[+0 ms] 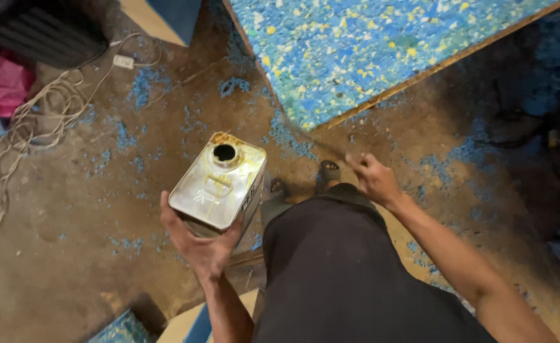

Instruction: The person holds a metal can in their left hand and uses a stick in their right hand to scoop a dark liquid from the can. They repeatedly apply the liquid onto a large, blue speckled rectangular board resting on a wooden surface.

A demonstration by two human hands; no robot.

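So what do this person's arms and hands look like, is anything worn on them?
Both arms are bare down to the hands: no sleeves in view, no gloves, no watch or rings that I can make out. The left hand and right hand are uncovered. Lower down, the person wears a dark garment and dark sandals.

Person observed from above: both forearms bare, no sleeves, gloves, watch or rings visible on the left hand [203, 244] or right hand [374, 180]; a plain dark garment [343, 273] covers the torso and legs, and below it show dark open-toed sandals [329, 171].
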